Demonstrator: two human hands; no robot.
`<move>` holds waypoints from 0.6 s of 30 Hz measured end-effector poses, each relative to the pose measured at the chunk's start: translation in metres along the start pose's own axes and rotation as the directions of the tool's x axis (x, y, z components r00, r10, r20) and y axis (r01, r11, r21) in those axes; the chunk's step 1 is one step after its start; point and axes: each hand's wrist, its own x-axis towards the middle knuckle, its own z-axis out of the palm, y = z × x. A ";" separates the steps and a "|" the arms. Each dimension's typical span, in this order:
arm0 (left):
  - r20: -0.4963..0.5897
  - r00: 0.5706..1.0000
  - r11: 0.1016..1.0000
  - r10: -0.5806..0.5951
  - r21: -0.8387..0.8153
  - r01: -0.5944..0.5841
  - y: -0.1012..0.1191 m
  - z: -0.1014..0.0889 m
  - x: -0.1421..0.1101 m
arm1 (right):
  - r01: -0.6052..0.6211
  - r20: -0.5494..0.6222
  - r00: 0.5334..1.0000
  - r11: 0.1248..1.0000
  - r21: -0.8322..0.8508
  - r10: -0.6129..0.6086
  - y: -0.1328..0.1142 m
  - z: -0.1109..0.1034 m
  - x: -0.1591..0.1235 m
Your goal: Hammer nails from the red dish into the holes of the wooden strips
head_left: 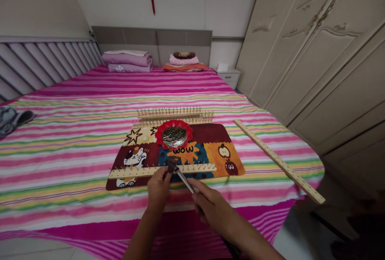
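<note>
My right hand (212, 206) is wrapped round the handle of a hammer (185, 180), a metal shaft with a dark head. The hammer head hangs over the middle of a wooden strip (134, 172) with a row of nails standing up along it. At that same spot my left hand (158, 185) is closed on the strip, thumb and forefinger beside the hammer head; whether a nail is between the fingertips is hidden. The strip lies across a patterned mat (237, 161). Behind it, a red scalloped bowl (159, 137) holds many loose nails (174, 136).
Beyond the bowl lie more wooden strips (171, 113) bristling with upright nails. To the right, a long strip with holes (279, 159) rests slantwise on the striped bed (75, 131). Folded bedding (129, 60) is at the headboard; a wardrobe (315, 51) stands at the right.
</note>
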 end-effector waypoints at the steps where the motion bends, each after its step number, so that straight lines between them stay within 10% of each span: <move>1: -0.001 1.000 1.000 0.006 -0.004 -0.006 0.000 0.000 0.000 | -0.040 -0.003 0.999 0.999 0.020 0.040 -0.001 -0.001 -0.002; 7: -0.019 1.000 1.000 0.003 -0.029 -0.004 0.000 0.001 0.002 | 0.057 -0.214 0.976 0.995 0.077 -0.039 0.006 -0.027 -0.008; 14: -0.032 0.999 1.000 -0.016 0.001 0.016 0.005 -0.012 0.000 | 0.203 -0.663 0.738 0.978 0.040 -0.126 0.059 -0.092 0.013; 18: -0.115 0.989 0.989 0.097 0.119 -0.083 0.019 -0.031 0.021 | 0.184 -0.651 0.758 0.947 0.265 0.035 0.087 -0.100 0.011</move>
